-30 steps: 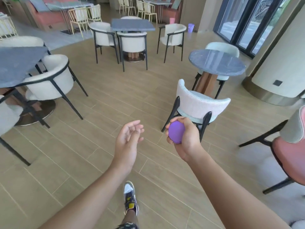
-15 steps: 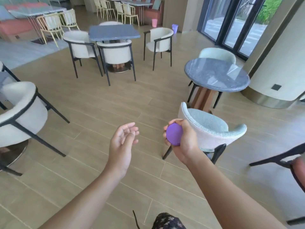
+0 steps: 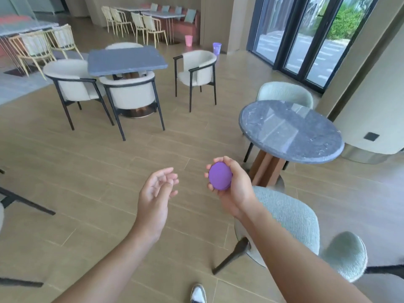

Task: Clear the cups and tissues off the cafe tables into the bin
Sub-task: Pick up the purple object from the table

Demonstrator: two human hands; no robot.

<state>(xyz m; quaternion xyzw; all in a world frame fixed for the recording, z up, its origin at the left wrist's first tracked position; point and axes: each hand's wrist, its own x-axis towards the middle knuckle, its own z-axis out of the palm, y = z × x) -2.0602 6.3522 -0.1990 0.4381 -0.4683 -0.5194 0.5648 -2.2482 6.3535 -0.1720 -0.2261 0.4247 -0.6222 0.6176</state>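
Cafe room, tan plank floor, glass doors far right. Right hand held a purple cup with its base toward the camera. Fingers and thumb were curled round its sides, clamped on it. Might have been a stack of cups, couldn't tell. Left hand was palm-up just left of the cup and not touching it, fingers apart and loosely bent, holding nothing.

A round table stood beyond and right of the right fingertips. A teal chair sat under the right wrist. A square table was well beyond the left fingertips. Two small containers stood on the floor far past all fingertips by the back wall, a pink bin and a purple bin.

Progress, as a judgement: cup collected and in transit, not yet binned. No tissue was seen in either hand. Left to do: carry across the floor, drop the cup in a bin, then check the other tables. Which bin was the target, couldn't tell.
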